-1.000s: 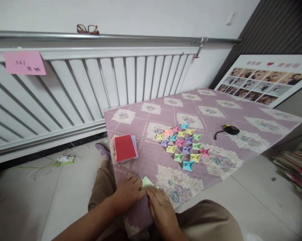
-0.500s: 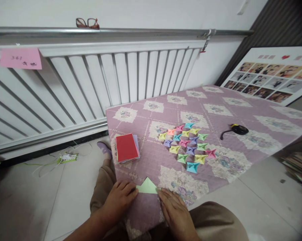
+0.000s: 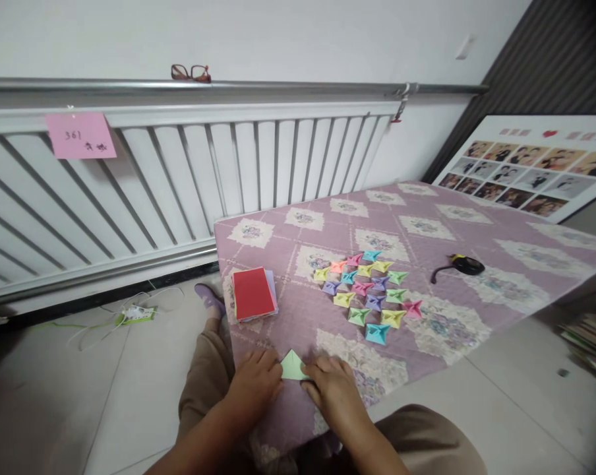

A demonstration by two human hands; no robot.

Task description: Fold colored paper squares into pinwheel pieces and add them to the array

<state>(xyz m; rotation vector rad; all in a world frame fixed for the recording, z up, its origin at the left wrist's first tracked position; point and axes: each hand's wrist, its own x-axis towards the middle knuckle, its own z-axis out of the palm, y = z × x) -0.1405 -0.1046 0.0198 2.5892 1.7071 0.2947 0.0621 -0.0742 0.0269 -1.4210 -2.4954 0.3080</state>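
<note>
A pale green folded paper (image 3: pixel 292 365) lies at the near edge of the purple quilted surface (image 3: pixel 426 218). My left hand (image 3: pixel 254 382) presses on its left side with curled fingers. My right hand (image 3: pixel 330 389) presses on its right side, fingers bent over the paper's edge. Both hands pinch the same piece between them. Beyond them lies a cluster of several small folded paper shapes (image 3: pixel 367 290) in mixed colours. A stack of square paper with a red top sheet (image 3: pixel 253 293) rests to the left.
A black and yellow tape measure (image 3: pixel 460 265) lies on the right of the quilt. A white radiator (image 3: pixel 179 171) with a pink note (image 3: pixel 80 135) stands behind, glasses (image 3: pixel 191 72) on the rail above. A photo board (image 3: pixel 530 165) leans at the right. Cords (image 3: pixel 130 313) lie on the floor.
My hands have closed in toward each other on the green paper, which shows less of its width now. The camera has shifted slightly.
</note>
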